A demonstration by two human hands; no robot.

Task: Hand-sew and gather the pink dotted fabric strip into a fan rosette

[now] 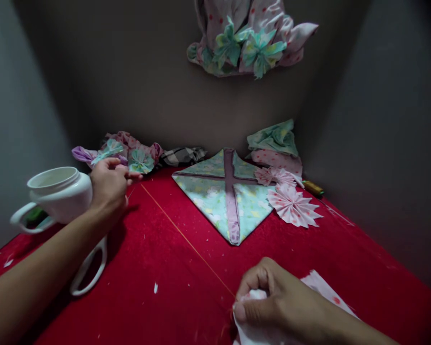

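Note:
My left hand (111, 184) is held out at the far left of the red table, fingers bent together by one end of an orange thread (187, 239). The thread runs straight across to my right hand (266, 297). Any needle is too small to make out. At the near side, my right hand pinches white fabric with red dots (330, 292) between thumb and forefinger. Between the hands, farther back, lies a diamond-shaped green floral fabric piece (208, 196) crossed by mauve strips. Pleated pink dotted fabric flowers (294, 206) rest by its right corner.
A white two-toned-looking pot (62, 191) stands beside my left wrist. A white loop handle (89, 273) shows below that forearm. Bunched floral fabric (140, 160), checked cloth (183, 155), folded cloth (275, 139) and a thread spool (313, 188) line the back. Ruffled fabric (251, 43) hangs above.

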